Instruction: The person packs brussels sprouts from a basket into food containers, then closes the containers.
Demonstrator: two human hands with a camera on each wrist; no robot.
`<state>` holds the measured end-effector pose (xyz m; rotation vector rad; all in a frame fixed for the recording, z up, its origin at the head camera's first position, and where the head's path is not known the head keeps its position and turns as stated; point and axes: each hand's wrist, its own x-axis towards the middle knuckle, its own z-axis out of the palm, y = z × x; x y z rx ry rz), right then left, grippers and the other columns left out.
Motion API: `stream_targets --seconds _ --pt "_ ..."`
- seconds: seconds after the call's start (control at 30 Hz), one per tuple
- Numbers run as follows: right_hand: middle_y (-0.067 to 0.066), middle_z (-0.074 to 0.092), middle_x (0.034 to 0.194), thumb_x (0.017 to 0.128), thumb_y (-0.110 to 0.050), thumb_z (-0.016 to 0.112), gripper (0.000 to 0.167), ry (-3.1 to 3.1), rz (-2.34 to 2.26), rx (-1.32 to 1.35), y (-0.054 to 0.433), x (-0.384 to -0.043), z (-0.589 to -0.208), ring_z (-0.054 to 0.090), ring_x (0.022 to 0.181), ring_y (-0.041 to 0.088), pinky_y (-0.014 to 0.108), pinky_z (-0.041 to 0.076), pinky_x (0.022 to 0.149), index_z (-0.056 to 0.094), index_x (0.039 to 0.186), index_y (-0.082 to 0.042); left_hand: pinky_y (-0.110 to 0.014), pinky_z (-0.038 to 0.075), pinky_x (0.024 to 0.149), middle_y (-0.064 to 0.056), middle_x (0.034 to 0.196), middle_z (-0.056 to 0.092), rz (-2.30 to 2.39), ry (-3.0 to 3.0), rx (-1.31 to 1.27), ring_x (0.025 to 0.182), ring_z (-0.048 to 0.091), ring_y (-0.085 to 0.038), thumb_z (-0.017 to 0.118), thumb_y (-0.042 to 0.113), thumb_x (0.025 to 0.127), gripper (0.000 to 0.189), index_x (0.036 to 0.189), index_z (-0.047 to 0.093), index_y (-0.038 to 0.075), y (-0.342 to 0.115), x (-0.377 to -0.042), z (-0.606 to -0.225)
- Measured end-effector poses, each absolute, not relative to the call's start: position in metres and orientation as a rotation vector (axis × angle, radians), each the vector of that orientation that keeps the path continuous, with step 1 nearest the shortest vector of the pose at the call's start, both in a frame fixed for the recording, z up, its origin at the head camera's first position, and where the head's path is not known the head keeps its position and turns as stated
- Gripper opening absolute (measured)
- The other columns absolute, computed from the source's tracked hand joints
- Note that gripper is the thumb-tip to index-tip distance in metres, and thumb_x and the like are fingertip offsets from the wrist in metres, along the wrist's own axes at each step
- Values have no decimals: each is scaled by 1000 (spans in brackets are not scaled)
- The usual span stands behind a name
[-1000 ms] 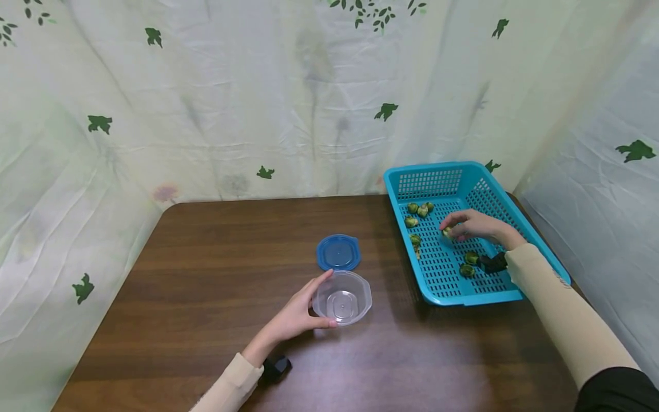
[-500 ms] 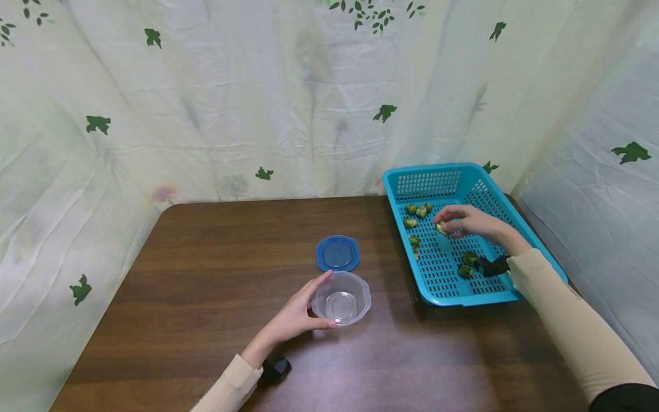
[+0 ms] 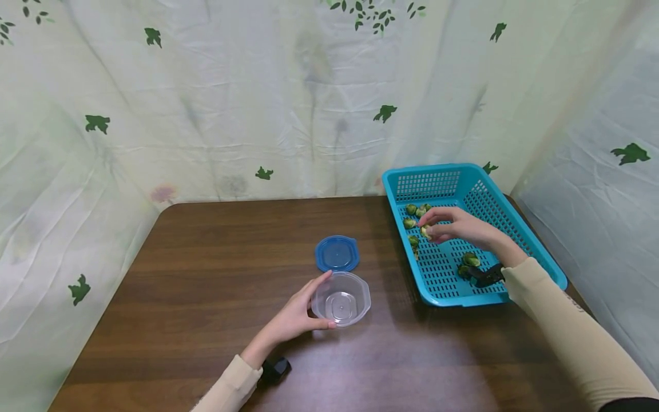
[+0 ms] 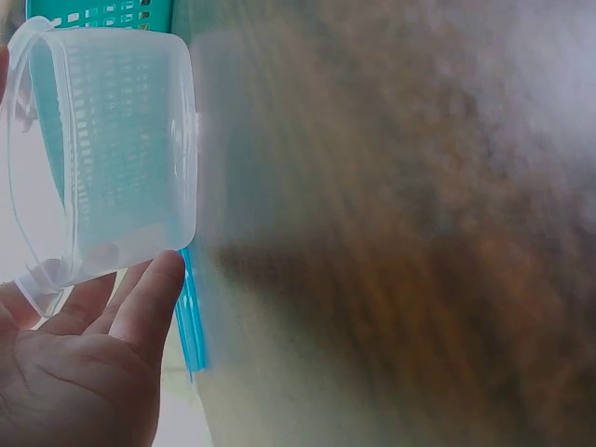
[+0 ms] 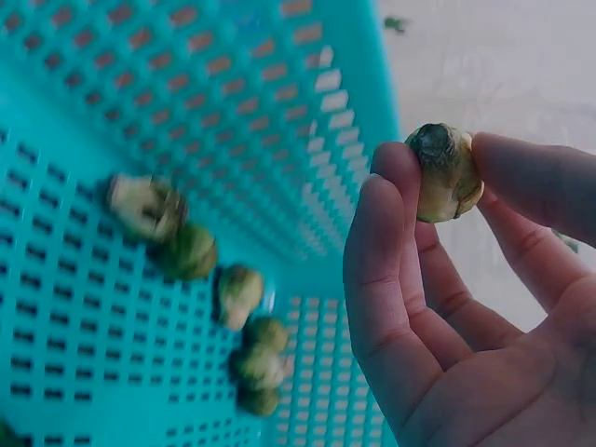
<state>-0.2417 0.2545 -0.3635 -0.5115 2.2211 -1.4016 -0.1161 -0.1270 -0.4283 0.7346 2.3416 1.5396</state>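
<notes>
My right hand [image 3: 455,226] pinches a Brussels sprout [image 5: 447,172] between thumb and fingertips, above the blue plastic basket [image 3: 468,300]. The sprout's dark cut stem faces the right wrist camera. Several more Brussels sprouts [image 5: 240,293] lie along one side of the basket floor, and others [image 3: 471,260] lie near my right wrist. At the middle of the table, my left hand [image 3: 293,312] grips a clear plastic container [image 3: 341,300], thumb on the near side and fingers on the far side. Nothing lies in the container. In the left wrist view, its wall [image 4: 130,140] is see-through.
A blue lid [image 3: 337,253] lies flat on the brown wooden table [image 3: 231,252], just behind the container. The basket stands at the table's right side. A pale curtain with leaf prints [image 3: 309,103] hangs behind the table and along both sides.
My right hand has moved left across the basket, carrying the pinched Brussels sprout toward the basket's left side. The left hand and the container have stayed in place.
</notes>
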Motion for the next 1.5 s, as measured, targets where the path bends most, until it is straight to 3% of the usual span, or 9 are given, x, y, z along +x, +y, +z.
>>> stream_targets --seconds 0.4,0.63,0.83,1.1,1.33,1.5 --pt "22 55 114 96 -10 57 28 2171 -1381 -622 216 -223 -353 62 87 37 44 52 81 54 119 5 -52 36 101 -24 143 39 1533 2355 731 130 37 -39 82 7 75 92 148 28 -2 -127 -115 -427" --pt "21 56 112 95 -10 58 25 2105 -1395 -660 194 -212 -352 61 88 35 52 50 83 56 118 2 -53 37 100 -23 143 39 1531 2347 732 130 37 -39 82 9 75 92 148 27 -2 -128 -116 -430" --pt "21 57 110 95 -10 58 23 2063 -1387 -710 175 -204 -353 60 89 35 43 53 79 57 116 0 -53 36 101 -23 143 38 1533 2340 723 130 36 -38 82 8 75 92 148 27 -2 -128 -116 -430" --pt "16 61 104 95 -10 58 21 2050 -1367 -746 154 -195 -360 59 85 33 45 53 77 59 114 -1 -52 37 100 -24 142 39 1522 2342 729 129 37 -39 81 7 76 91 148 27 -2 -128 -117 -431" --pt "15 61 104 94 -6 57 20 2019 -1363 -777 137 -189 -369 61 87 35 49 53 79 60 112 2 -52 34 102 -16 146 37 1495 2371 720 132 35 -33 82 12 76 95 151 24 7 -133 -127 -462" --pt "12 63 102 93 -4 57 22 2030 -1310 -797 126 -184 -378 62 85 26 48 54 77 59 112 6 -50 35 102 -11 147 37 1482 2372 729 132 35 -29 82 20 77 95 152 24 12 -135 -128 -465"
